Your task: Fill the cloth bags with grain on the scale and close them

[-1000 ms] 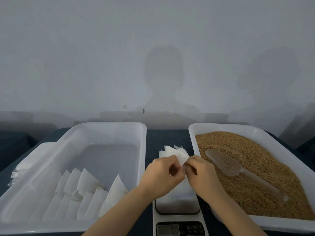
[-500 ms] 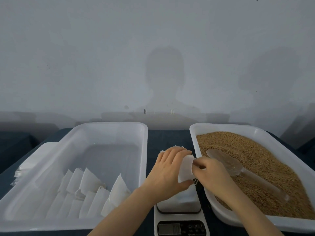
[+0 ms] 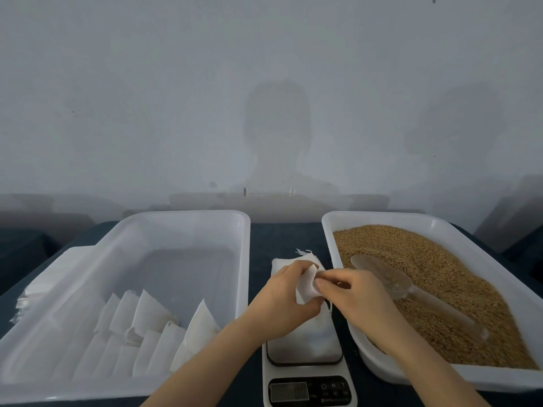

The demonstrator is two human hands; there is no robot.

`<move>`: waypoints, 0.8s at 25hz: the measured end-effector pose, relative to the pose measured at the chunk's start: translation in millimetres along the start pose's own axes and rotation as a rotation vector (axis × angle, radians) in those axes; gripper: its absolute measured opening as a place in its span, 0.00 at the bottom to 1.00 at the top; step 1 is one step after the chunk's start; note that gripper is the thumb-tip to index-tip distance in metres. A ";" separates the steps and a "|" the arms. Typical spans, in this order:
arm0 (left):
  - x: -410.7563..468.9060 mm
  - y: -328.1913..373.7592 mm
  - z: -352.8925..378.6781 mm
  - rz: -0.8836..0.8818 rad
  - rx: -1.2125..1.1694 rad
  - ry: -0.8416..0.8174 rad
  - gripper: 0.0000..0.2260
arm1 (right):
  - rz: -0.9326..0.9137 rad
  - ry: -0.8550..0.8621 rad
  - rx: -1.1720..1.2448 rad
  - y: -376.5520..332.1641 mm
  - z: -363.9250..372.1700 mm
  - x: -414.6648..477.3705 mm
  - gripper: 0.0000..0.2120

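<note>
Currently: one cloth bag, white, thin woven fabric, with frayed threads at the far edge and a fold turned up at mid-length. Its near part is draped over the plate of the scale.

The scale stands in the narrow gap between the left tray, which holds white bags, and the right tray, which holds grain and a clear scoop. Both rims run just beside the wrists. A strip of dark counter lies beyond the bag.

The left hand has its fingers curled round the fold. The right hand has its fingers pinching the fold's right edge. The hands meet at the bag, above the scale.
</note>
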State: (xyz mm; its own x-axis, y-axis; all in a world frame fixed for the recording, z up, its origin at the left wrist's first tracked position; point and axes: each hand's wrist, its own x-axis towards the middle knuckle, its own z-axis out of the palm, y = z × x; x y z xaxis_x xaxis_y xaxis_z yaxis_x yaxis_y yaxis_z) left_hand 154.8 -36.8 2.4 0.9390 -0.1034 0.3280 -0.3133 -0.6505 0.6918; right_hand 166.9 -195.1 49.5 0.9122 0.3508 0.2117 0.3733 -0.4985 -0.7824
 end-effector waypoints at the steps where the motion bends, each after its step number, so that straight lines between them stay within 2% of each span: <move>1: 0.2 0.2 -0.3 0.001 0.007 0.004 0.19 | -0.012 0.045 -0.025 1.5 0.2 -0.7 0.07; 3: -0.5 1.8 -0.5 0.019 0.038 0.014 0.19 | -0.037 0.141 -0.104 3.0 1.9 -0.3 0.07; 8: -5.6 7.6 1.4 0.071 0.124 0.031 0.34 | -0.008 0.215 -0.225 -1.2 9.4 2.1 0.08; 11: -5.4 9.0 -0.1 0.083 0.146 0.069 0.32 | 0.009 0.180 -0.194 -5.5 13.0 0.6 0.08; 15: -3.9 6.4 1.1 0.168 0.289 0.071 0.28 | 0.051 0.108 -0.207 -10.6 6.1 2.1 0.09; 18: -3.3 4.2 2.7 0.194 0.363 0.093 0.28 | 0.096 0.085 -0.184 -10.9 -1.3 2.8 0.09; 20: -3.6 3.8 3.0 0.201 0.328 0.117 0.28 | 0.104 0.058 -0.178 -9.3 -2.3 2.5 0.09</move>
State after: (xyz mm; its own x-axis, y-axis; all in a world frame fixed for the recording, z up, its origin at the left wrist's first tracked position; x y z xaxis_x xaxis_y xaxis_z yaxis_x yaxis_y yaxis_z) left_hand 150.6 -41.2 1.9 0.8353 -0.1788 0.5198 -0.4093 -0.8336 0.3709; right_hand 166.1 -191.4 58.7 0.9537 0.2464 0.1723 0.2956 -0.6637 -0.6872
